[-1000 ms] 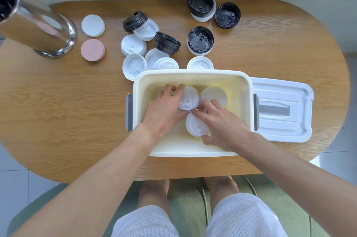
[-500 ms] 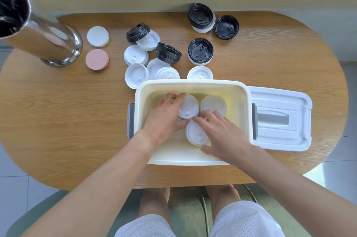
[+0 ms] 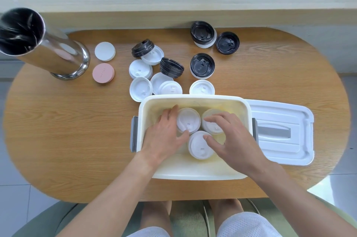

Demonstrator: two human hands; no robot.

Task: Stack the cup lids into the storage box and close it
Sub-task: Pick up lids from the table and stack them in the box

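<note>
The left hand (image 3: 164,134) gripped one white lid stack (image 3: 188,120) inside the storage box (image 3: 193,99). The right hand (image 3: 229,136) hovered spread, holding nothing. Stacks probably needed snug, upright packing.

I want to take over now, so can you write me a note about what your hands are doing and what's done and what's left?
Left hand: fingers curled round the back-left lid stack in the storage box.
Right hand: fingertips on the back-right stack and front stack.
Done: three white stacks in the box.
Left: white lids and black lids on the table, then fit the box lid, lying right of the box.
</note>
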